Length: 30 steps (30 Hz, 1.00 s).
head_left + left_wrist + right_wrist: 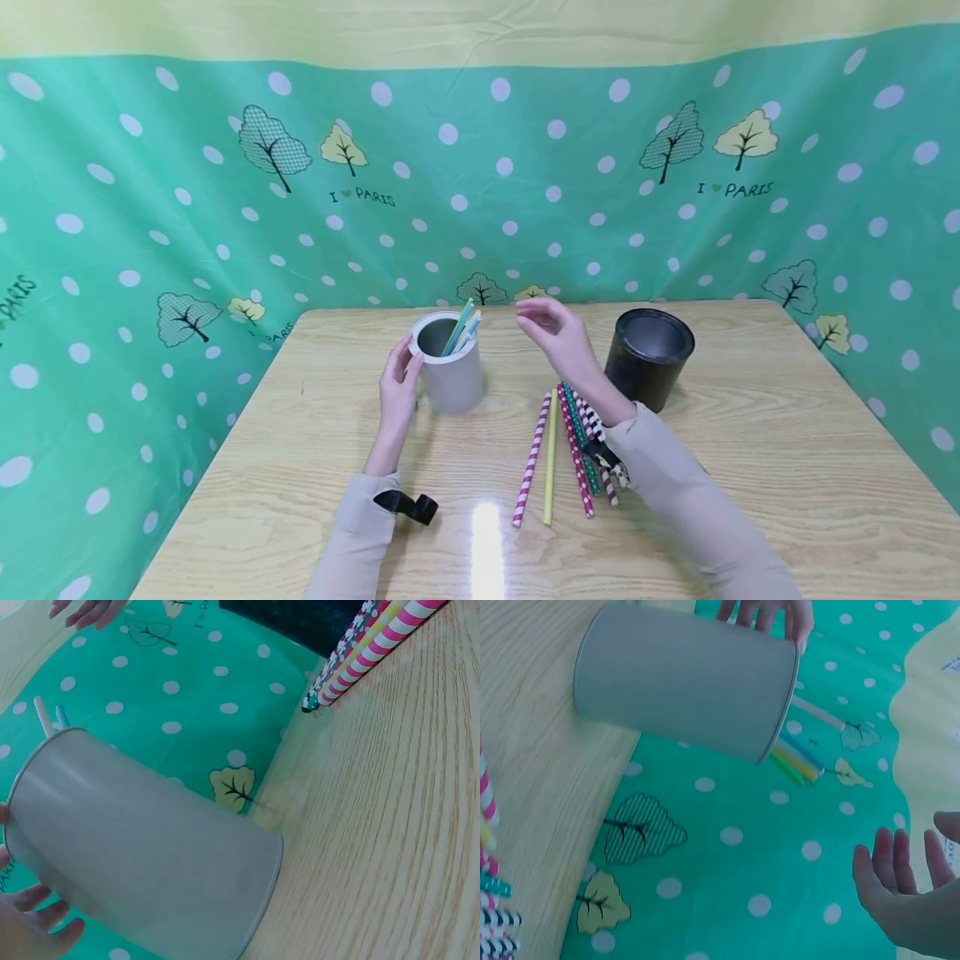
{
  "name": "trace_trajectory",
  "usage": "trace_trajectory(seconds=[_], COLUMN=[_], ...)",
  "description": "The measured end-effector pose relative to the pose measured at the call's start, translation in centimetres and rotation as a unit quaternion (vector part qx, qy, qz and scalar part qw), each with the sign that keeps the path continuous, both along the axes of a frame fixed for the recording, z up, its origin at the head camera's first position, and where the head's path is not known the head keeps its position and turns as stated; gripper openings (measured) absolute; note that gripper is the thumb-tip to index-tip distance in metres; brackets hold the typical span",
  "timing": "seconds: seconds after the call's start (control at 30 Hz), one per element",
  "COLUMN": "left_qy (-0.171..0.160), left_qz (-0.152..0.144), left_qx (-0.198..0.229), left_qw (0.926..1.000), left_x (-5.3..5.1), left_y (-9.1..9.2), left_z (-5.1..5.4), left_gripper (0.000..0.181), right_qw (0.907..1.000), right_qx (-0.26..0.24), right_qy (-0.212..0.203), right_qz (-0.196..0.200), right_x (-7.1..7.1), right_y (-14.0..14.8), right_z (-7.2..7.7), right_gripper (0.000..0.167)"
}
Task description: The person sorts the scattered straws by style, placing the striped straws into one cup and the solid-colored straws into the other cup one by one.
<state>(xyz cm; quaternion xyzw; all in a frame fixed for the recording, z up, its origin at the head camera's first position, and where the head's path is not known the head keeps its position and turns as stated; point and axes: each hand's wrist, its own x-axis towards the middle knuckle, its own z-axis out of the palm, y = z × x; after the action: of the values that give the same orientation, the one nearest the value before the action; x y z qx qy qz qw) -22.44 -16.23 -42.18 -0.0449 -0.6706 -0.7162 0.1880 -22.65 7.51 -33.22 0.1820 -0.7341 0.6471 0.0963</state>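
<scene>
A light grey can [454,385] stands upright on the table, with several thin straws [463,330] in green, blue, yellow and white leaning at its right rim. My left hand [397,392] rests its fingers and thumb against the can's left rim and side; the left wrist view shows the fingers [46,919] at the can [146,840]. My right hand [566,342] is in the air between the grey can and a black can [649,360], fingers loosely bent and holding nothing. In the right wrist view that hand [911,896] is apart from the grey can [686,679].
Several patterned paper straws, among them a pink-striped one [532,460] and a yellow one [551,458], lie on the wooden table [300,467] in front of the cans, partly under my right forearm. A green dotted curtain [480,167] hangs behind the table.
</scene>
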Motion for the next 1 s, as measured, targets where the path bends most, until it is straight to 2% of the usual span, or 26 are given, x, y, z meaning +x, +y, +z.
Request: trace_trajectory(seconds=[0.13,0.23,0.37,0.47,0.6,0.7,0.77,0.87,1.0], left_qy=[0.012,0.020,0.046,0.081,0.150,0.207,0.233,0.248,0.228], left_qz=[0.026,0.062,0.099,0.110,0.096,0.075,0.055,0.016,-0.034], left_qx=[-0.035,-0.072,-0.109,-0.130,-0.152,-0.167,-0.176,-0.186,-0.190], left_qw=[0.9990,0.9953,0.9880,0.9821,0.9722,0.9611,0.9549,0.9506,0.9545], left_x=[0.8,1.3,1.9,2.4,3.3,4.3,5.1,6.1,6.6], left_y=[0.5,0.9,1.5,2.2,3.3,4.3,5.1,6.1,7.0], left_z=[1.2,1.7,2.1,2.7,3.4,4.2,4.9,5.8,5.9], left_gripper=[0.039,0.037,0.035,0.032,0.028,0.028,0.028,0.028,0.027], right_qw=[0.9994,0.9978,0.9923,0.9827,0.9713,0.9683,0.9665,0.9620,0.9540], right_qx=[0.035,0.064,0.108,0.153,0.188,0.190,0.190,0.196,0.213], right_qy=[0.003,0.012,0.043,0.067,0.090,0.095,0.095,0.097,0.103], right_qz=[0.001,-0.008,-0.042,-0.079,-0.116,-0.132,-0.144,-0.163,-0.184], right_x=[0.4,0.8,1.4,1.8,2.2,2.5,2.6,2.9,3.2], right_y=[1.9,3.4,5.2,6.5,8.1,9.4,10.2,11.5,12.9], right_z=[-0.2,-0.3,-0.7,-1.1,-1.8,-2.2,-2.5,-3.0,-3.7], right_gripper=[0.028,0.028,0.027,0.026,0.025,0.025,0.024,0.023,0.021])
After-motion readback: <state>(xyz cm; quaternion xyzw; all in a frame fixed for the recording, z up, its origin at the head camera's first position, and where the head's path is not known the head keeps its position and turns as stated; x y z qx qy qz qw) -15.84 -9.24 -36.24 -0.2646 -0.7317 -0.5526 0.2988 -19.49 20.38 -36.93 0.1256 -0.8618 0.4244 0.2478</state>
